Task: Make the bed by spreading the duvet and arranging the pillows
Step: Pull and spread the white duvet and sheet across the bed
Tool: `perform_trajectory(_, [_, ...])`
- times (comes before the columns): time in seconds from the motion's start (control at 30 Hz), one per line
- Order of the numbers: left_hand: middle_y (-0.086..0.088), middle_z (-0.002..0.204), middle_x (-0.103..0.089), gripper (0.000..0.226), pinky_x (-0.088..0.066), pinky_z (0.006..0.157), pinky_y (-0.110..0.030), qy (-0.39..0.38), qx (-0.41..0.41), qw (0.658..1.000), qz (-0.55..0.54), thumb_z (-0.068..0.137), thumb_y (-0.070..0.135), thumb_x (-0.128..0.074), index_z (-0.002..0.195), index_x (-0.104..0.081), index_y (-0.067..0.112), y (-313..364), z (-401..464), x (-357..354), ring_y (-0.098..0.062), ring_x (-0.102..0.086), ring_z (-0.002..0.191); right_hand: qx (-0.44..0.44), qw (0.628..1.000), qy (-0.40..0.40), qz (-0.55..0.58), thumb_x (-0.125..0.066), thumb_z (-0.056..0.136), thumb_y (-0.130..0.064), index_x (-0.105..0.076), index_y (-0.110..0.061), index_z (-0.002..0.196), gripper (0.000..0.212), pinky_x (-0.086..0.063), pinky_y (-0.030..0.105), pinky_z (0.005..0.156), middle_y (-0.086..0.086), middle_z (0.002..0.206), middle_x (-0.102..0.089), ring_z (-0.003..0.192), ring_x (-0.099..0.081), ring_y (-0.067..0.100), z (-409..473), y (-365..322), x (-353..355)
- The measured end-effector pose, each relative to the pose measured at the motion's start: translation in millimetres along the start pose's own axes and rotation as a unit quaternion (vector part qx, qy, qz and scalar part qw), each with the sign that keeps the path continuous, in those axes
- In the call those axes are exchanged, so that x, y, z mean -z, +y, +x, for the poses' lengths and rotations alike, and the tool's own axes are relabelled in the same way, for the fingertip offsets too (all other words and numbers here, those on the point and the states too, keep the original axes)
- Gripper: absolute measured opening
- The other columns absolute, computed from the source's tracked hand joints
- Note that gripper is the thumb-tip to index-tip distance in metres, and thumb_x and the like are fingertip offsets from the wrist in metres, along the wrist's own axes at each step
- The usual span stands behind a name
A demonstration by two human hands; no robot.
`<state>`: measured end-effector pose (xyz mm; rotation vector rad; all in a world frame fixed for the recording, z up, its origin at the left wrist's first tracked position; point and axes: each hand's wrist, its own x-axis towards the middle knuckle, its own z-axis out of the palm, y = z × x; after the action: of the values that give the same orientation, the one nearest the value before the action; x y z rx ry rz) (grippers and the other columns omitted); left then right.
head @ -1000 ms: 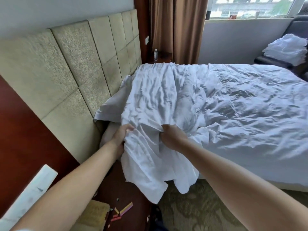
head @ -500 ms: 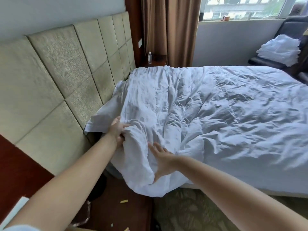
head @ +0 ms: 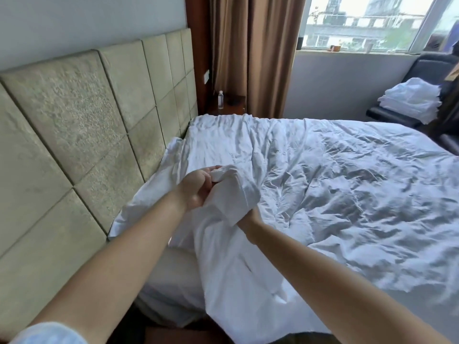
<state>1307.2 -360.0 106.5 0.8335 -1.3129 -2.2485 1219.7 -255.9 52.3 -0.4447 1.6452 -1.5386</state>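
Duvet point(head: 335, 184), white, creased, spread over bed; near corner bunched in left hand point(head: 198, 188), fingers curled. Right hand point(head: 248, 219) mostly under fabric, grip unclear.

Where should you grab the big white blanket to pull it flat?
Probably at its near corner by the headboard, coming from this side of the bed. That is where the duvet is bunched and hangs over the edge, so there is loose cloth to hold. The left hand already grips a fold there; the right hand is mostly hidden under the cloth.
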Motion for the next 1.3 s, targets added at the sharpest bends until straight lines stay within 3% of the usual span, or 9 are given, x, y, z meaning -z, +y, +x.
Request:
perform_trajectory(0.17, [-0.007, 0.078, -0.056, 0.034, -0.041, 0.054, -0.023, 0.078, -0.034, 0.951, 0.298, 0.058, 0.007, -0.047, 0.088, -0.058, 0.018, 3, 45, 23, -0.017, -0.051, 0.065, -0.034, 0.997, 0.070, 0.020, -0.040, 0.100, -0.026, -0.058, -0.018, 0.078, 0.029, -0.041, 0.022, 0.050, 0.002, 0.070, -0.056, 0.060, -0.050, 0.014, 66, -32, 10])
perform_trajectory(0.4, [0.003, 0.088, -0.061, 0.019, -0.043, 0.059, -0.020, 0.024, 0.070, 0.692, 0.718, 0.083, 0.045, -0.057, 0.082, -0.051, 0.028, 35, 102, -20, -0.011, -0.055, 0.073, -0.025, 0.999, -0.016, 0.032, -0.034, 0.098, -0.006, -0.051, -0.016, 0.070, 0.035, -0.038, 0.024, 0.059, 0.002, 0.066, -0.050, 0.063, -0.048, 0.014, 136, -84, 52])
perform_trajectory(0.53, [0.008, 0.132, -0.051, 0.075, -0.040, 0.095, -0.037, 0.104, 0.131, 0.510, 0.844, 0.069, 0.075, -0.056, 0.133, -0.038, 0.040, 62, 149, -58, -0.022, -0.047, 0.125, -0.020, 0.989, -0.069, 0.132, -0.032, 0.089, 0.000, -0.046, -0.014, 0.061, 0.035, -0.037, 0.028, 0.058, 0.000, 0.045, -0.047, 0.058, -0.045, 0.020, 178, -123, 84])
perform_trajectory(0.6, [0.002, 0.135, -0.041, 0.079, -0.035, 0.103, -0.042, 0.079, 0.089, 0.546, 0.829, 0.066, 0.070, -0.063, 0.133, -0.036, 0.037, 61, 178, -69, -0.026, -0.034, 0.133, -0.023, 0.983, -0.096, 0.153, -0.029, 0.088, 0.000, -0.047, -0.014, 0.050, 0.045, -0.037, 0.028, 0.058, 0.000, 0.041, -0.046, 0.057, -0.046, 0.021, 201, -138, 100])
perform_trajectory(0.77, [0.003, 0.102, -0.060, 0.015, -0.045, 0.080, -0.025, 0.069, -0.011, 0.843, 0.533, 0.082, 0.013, -0.066, 0.096, -0.062, 0.018, 28, 231, -81, -0.017, -0.054, 0.102, -0.034, 0.984, -0.086, 0.153, -0.032, 0.092, -0.003, -0.055, -0.014, 0.068, 0.035, -0.043, 0.030, 0.062, 0.001, 0.054, -0.058, 0.065, -0.053, 0.020, 243, -136, 121])
perform_trajectory(0.93, [0.003, 0.079, -0.062, 0.032, -0.039, 0.059, -0.028, 0.275, -0.018, 0.738, 0.616, 0.070, 0.051, -0.072, 0.075, -0.058, 0.022, 23, 288, -63, -0.025, -0.060, 0.077, -0.010, 1.000, -0.015, -0.019, -0.046, 0.084, -0.068, -0.020, -0.033, 0.147, 0.076, -0.035, 0.038, 0.103, -0.001, 0.141, -0.042, 0.123, -0.047, 0.021, 270, -82, 138])
perform_trajectory(1.03, [0.000, 0.084, -0.066, 0.042, -0.042, 0.061, -0.028, 0.315, -0.007, 0.710, 0.630, 0.070, 0.059, -0.068, 0.082, -0.062, 0.020, 28, 315, -58, -0.026, -0.060, 0.076, -0.016, 0.965, -0.115, -0.236, -0.061, 0.057, -0.074, 0.004, -0.041, 0.148, 0.116, -0.038, 0.037, 0.105, -0.012, 0.140, -0.037, 0.126, -0.047, 0.020, 259, -45, 142])
perform_trajectory(1.17, [-0.003, 0.086, -0.065, 0.043, -0.043, 0.064, -0.028, 0.342, 0.001, 0.720, 0.604, 0.072, 0.057, -0.068, 0.087, -0.063, 0.017, 30, 340, -47, -0.029, -0.062, 0.082, -0.066, 0.939, -0.077, -0.328, -0.061, 0.084, -0.028, -0.052, -0.012, 0.123, 0.043, -0.052, 0.034, 0.085, 0.009, 0.108, -0.065, 0.096, -0.063, 0.026, 286, -24, 142])
perform_trajectory(1.3, [-0.003, 0.092, -0.068, 0.045, -0.050, 0.075, -0.035, 0.332, -0.047, 0.792, 0.511, 0.078, 0.057, -0.066, 0.101, -0.065, 0.018, 50, 362, -18, -0.027, -0.064, 0.088, 0.022, 0.924, 0.070, -0.376, -0.050, 0.094, -0.037, -0.054, -0.010, 0.114, 0.034, -0.044, 0.035, 0.084, 0.017, 0.117, -0.062, 0.110, -0.058, 0.033, 349, -85, 136])
